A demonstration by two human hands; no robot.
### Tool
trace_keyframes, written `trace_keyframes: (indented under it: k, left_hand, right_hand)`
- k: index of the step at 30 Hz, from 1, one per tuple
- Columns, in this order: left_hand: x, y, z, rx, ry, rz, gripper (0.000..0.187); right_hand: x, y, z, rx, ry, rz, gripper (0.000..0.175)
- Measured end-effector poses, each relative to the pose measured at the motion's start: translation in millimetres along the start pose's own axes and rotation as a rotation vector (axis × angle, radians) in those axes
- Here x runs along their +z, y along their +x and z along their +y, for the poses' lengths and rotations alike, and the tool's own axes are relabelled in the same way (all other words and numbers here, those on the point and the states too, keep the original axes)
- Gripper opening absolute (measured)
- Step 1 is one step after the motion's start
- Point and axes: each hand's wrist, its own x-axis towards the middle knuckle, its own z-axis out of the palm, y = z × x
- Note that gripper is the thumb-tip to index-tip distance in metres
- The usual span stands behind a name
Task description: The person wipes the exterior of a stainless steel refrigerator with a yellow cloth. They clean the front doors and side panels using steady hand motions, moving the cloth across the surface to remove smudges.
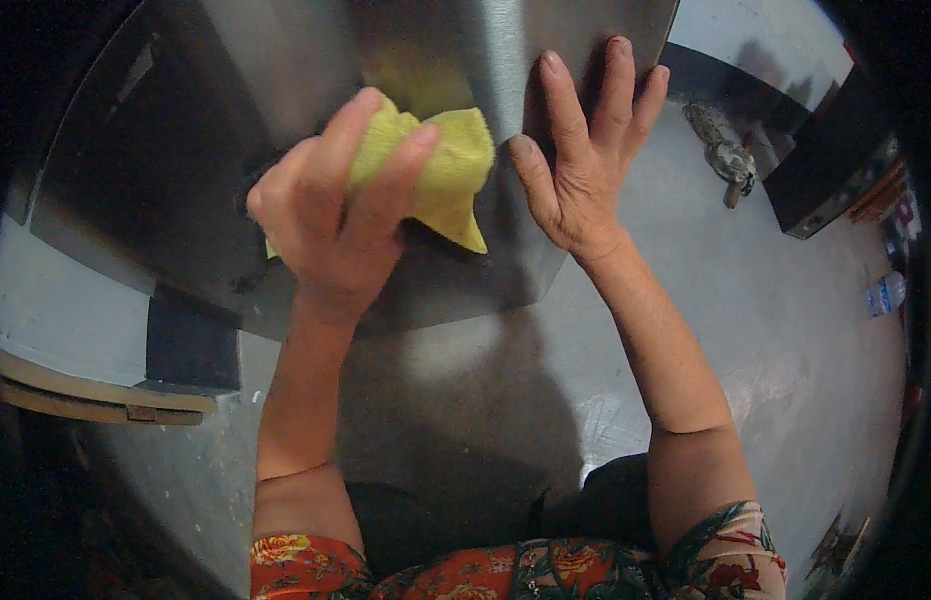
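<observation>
A large brushed-metal panel (450,289) with a dark sheen stands before me, its lower corner above the floor. My left hand (334,202) is closed on a yellow cloth (462,161) and holds it at the panel; the hand is slightly blurred. The cloth's reflection shows in the metal above it. My right hand (585,150) lies to the right of the cloth, spread on the metal near the panel's right edge, with nothing in it.
Grey floor (735,315) lies under the panel. At the upper right are a bundled cloth-like object (728,161) and a dark box-like object (818,180). A plastic bottle (885,294) is at the far right. A pale board (105,394) runs along the left.
</observation>
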Motion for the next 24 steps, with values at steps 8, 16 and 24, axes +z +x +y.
trace_keyframes:
  k: [8, 16, 24]
  left_hand:
    - [22, -22, 30, -0.012, -0.043, -0.011, 0.037]
    - [32, -53, 63, -0.011, -0.086, -0.188, 0.039]
    - [45, -107, 86, 0.339, -0.142, -0.421, 0.042]
  right_hand:
    - [2, 2, -1, -0.008, 0.004, 0.024, 0.057]
    - [1, 0, 1, 0.002, 0.004, 0.028, 0.058]
    - [0, 1, 0, -0.019, 0.021, 0.023, 0.059]
